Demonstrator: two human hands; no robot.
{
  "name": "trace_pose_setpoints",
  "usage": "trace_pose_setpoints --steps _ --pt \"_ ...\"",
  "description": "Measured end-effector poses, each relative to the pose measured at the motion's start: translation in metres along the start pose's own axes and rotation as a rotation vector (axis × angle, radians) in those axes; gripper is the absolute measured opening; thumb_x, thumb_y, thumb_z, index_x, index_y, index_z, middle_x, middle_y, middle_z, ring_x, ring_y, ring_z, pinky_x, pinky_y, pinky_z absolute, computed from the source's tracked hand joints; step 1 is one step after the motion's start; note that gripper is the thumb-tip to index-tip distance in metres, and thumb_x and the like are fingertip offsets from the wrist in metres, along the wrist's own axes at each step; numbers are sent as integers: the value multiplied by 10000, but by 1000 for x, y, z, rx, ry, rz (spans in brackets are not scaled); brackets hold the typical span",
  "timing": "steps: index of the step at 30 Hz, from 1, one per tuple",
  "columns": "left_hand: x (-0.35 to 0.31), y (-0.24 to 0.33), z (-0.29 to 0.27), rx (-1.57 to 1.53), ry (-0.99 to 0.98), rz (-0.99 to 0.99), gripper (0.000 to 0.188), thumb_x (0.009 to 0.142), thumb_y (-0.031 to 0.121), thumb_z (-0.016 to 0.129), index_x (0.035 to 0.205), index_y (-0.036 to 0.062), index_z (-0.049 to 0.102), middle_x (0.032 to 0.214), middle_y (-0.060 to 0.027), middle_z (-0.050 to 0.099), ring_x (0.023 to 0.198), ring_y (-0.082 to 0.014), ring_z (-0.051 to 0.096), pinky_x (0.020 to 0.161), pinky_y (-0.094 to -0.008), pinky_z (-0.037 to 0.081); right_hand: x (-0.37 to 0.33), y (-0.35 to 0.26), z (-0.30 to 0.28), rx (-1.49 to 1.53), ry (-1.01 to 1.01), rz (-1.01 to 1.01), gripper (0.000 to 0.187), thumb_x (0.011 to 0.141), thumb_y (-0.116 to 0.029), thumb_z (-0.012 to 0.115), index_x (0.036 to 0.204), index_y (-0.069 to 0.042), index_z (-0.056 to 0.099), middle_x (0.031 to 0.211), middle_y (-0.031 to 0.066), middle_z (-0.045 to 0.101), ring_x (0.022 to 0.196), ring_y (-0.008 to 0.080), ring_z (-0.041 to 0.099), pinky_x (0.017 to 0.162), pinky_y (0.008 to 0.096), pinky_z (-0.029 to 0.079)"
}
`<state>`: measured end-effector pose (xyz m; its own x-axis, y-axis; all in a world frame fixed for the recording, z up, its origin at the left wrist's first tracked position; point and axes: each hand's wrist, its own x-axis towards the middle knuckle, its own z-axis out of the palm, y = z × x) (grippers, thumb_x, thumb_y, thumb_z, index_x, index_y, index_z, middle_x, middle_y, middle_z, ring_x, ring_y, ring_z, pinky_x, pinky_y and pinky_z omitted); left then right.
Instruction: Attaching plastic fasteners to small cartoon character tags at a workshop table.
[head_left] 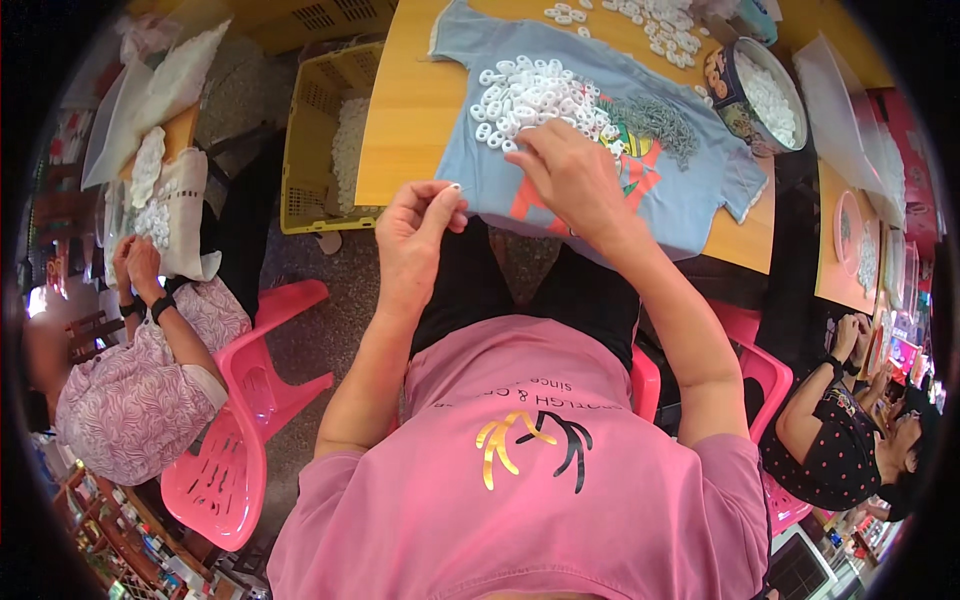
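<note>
Apart, left hand point(417, 222) pinching white piece point(456, 187), right hand point(580, 182) arched

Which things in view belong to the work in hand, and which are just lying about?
Apparently in use:
small white piece, in the left hand
heaped white pieces, by the right hand
grey heap
blue shirt, spread underneath

Probably just around:
yellow crate, left
pink chair, lower left
clear bin, right

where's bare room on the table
Widest: the tabletop left of the blue shirt, beside the yellow crate. A smaller patch is the near right corner, below the shirt's sleeve. Crowded: the shirt's middle, with white pieces and grey pieces, and the far right, with the bowl.
</note>
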<state>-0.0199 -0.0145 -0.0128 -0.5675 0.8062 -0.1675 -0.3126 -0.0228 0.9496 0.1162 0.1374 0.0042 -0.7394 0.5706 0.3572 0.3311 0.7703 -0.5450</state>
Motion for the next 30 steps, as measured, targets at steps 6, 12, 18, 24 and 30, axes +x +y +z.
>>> trace_pose_setpoints --steps 6,12,18,24,30 --pt "-1 5 -9 -20 18 -3 125 919 100 619 985 -4 598 846 -60 646 709 -93 588 671 -227 487 4 -4 14 -238 -53 104 184 810 -210 692 886 -46 659 861 114 636 777 301 629 629 384 497" --pt "0 12 8 -100 -33 -32 116 913 89 621 980 -2 594 846 -67 648 708 -94 589 669 -229 486 -4 2 -5 392 -83 372 210 868 -170 672 1004 -12 658 818 55 650 590 131 581 545 278 478" --pt "4 19 34 -241 -163 -114 140 908 112 630 970 -7 590 845 -76 653 699 -105 595 658 -231 483 -16 -21 -30 1185 6 720 228 910 -127 634 1062 43 640 796 47 635 575 57 527 510 193 447" --pt "5 26 52 -239 -218 -116 140 911 114 625 971 -8 589 841 -79 654 697 -101 603 642 -230 485 -23 -28 -41 1176 63 606 248 910 -109 630 1100 50 626 851 63 649 579 70 558 524 203 482" --pt "4 23 57 -210 -233 -101 137 922 132 611 980 11 581 850 -80 660 672 -116 614 619 -234 493 -28 -31 -45 1049 102 557 254 912 -110 628 1103 58 623 883 64 653 587 76 565 532 204 488"
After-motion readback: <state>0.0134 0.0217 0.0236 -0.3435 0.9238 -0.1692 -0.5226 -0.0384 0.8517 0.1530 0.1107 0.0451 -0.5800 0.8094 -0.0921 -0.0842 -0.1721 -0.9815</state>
